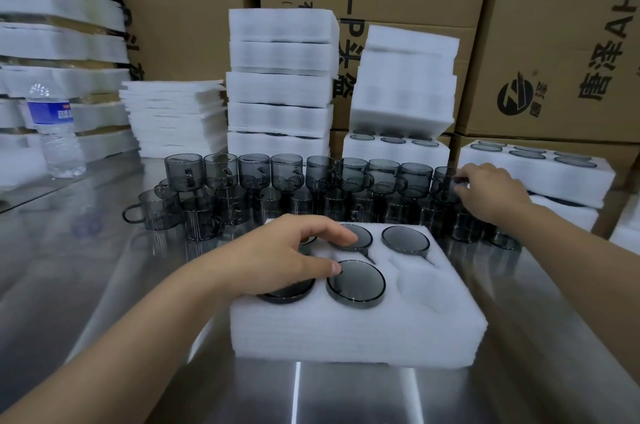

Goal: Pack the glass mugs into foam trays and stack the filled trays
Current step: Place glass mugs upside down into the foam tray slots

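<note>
A white foam tray [356, 330] is sitting on the steel table [104, 285] right in front of the person. Five of its six pockets are showing the dark round bottoms of upside-down mugs; the near-right pocket [424, 288] is lying empty. The left hand [277, 254] is resting palm-down on the tray's left side, fingers spread loosely over the mugs there, thumb tip touching the rim of the near-middle mug [356, 283]; it is not gripping anything.

The right hand [491, 191] is reaching out to the far right end of the mug rows [294, 191], which are standing two-high just behind the tray. Its fingers are pinching narrowly at the rim of the end mug [443, 178] in the upper row.

Behind the rows, stacks of trays [280, 88] are rising against cardboard boxes [554, 43]. A filled tray [533, 164] is lying at right, and a water bottle [55, 133] is standing at far left
</note>
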Available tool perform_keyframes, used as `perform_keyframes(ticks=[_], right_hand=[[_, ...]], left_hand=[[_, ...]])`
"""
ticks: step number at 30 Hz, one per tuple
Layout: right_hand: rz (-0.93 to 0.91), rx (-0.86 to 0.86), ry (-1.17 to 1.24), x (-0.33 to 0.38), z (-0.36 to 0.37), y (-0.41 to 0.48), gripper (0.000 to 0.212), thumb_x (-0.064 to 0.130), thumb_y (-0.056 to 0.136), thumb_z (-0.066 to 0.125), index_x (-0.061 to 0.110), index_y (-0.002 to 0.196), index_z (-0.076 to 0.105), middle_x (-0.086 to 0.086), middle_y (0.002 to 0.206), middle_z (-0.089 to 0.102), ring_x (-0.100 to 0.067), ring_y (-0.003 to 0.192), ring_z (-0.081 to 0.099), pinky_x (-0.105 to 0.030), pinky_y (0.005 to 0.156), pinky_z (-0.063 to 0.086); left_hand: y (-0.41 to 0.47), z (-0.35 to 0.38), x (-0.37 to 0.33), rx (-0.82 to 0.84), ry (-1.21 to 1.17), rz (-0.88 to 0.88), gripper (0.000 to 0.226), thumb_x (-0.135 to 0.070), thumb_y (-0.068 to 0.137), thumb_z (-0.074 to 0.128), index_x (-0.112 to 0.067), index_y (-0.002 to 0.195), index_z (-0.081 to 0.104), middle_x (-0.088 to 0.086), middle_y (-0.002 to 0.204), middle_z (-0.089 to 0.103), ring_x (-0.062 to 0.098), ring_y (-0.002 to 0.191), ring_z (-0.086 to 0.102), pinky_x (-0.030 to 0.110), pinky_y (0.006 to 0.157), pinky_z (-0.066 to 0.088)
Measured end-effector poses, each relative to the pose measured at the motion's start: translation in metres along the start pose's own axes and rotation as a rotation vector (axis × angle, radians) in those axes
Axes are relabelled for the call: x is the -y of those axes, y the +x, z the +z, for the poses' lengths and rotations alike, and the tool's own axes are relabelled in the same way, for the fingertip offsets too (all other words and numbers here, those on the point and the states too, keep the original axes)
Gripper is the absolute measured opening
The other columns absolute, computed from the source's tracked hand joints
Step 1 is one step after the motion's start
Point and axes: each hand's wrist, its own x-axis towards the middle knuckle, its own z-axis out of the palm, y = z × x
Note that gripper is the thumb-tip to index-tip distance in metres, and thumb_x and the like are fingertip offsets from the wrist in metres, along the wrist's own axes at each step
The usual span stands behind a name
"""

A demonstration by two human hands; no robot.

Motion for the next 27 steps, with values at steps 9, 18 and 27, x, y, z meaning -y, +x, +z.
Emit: perform_keyframes(ticks=[9,18,27], right_hand=[[-0.018,-0.139,0.093,-0.004,0.002,-0.014,0.028,0.024,0.099,0.045,0.008,0.121,0.049,-0.02,0.123,0.045,-0.039,0.107,0.048,-0.044,0.084,0.04],[-0.014,-0.347,0.759,0.047,-0.027,-0.059,0.022,0.026,0.098,0.048,0.015,0.117,0.05,-0.006,0.126,0.037,-0.016,0.092,0.049,-0.024,0.082,0.035],[-0.357,-0.184,0.967,0.106,-0.029,-0.131,0.009,0.023,0.093,0.056,0.03,0.098,0.054,0.016,0.108,0.044,0.008,0.096,0.047,-0.005,0.079,0.038]], left_hand=[[-0.001,-0.001,-0.001,-0.004,0.009,-0.006,0.033,-0.02,0.085,0.069,-0.045,0.105,0.063,-0.037,0.109,0.06,-0.019,0.105,0.051,-0.001,0.088,0.036],[-0.002,-0.001,-0.002,-0.011,0.021,-0.019,0.031,-0.021,0.085,0.069,-0.047,0.101,0.063,-0.035,0.108,0.061,-0.016,0.103,0.054,0.001,0.087,0.038],[-0.001,-0.001,-0.003,-0.049,-0.043,-0.091,0.09,-0.026,0.078,0.075,-0.038,0.147,0.018,-0.033,0.111,0.062,-0.011,0.117,0.047,0.02,0.1,0.033]])
